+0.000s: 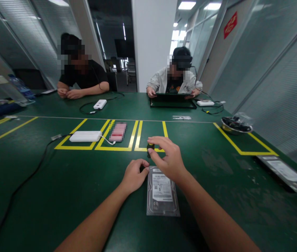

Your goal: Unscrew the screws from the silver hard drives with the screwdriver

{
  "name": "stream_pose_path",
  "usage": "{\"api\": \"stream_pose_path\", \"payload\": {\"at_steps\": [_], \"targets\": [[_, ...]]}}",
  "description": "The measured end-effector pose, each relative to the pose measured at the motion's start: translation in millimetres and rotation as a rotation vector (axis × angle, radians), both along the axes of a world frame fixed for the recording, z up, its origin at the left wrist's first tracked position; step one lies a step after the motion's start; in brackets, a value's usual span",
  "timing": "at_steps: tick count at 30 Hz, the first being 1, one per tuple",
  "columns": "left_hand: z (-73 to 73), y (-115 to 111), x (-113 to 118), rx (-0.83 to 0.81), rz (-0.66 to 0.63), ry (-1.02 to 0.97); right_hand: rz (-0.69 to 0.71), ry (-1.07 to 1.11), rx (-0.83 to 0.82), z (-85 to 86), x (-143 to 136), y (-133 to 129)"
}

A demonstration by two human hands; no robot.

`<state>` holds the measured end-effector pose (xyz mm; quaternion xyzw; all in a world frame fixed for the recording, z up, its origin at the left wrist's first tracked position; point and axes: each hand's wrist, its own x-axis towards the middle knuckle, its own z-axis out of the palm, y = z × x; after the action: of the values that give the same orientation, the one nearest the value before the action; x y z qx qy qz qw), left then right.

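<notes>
A silver hard drive [163,191] with a white label lies flat on the green table, its long side running away from me. At its far left corner, my left hand [134,175] is closed, thumb and index finger pinched against the edge. Just beyond the drive's far end, my right hand [171,156] grips a short, stubby screwdriver [150,147] by its black handle with a yellow ring. The screwdriver stands roughly upright between thumb and fingers. Its tip is too small to make out.
Yellow tape [114,148] marks out areas on the table. A white power bank [85,136] is cabled to a blurred phone [118,132]. At right are a metal bowl [236,129] of dark parts and another hard drive [282,171]. Two people sit opposite; one holds a black panel [173,100].
</notes>
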<state>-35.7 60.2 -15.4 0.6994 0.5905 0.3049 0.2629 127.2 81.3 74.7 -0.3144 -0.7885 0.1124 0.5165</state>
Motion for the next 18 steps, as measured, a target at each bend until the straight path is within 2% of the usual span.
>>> {"api": "stream_pose_path", "payload": {"at_steps": [18], "targets": [[1.0, 0.0, 0.0, -0.02, 0.002, -0.003, -0.01, 0.006, -0.007, 0.6, 0.7, 1.9]]}}
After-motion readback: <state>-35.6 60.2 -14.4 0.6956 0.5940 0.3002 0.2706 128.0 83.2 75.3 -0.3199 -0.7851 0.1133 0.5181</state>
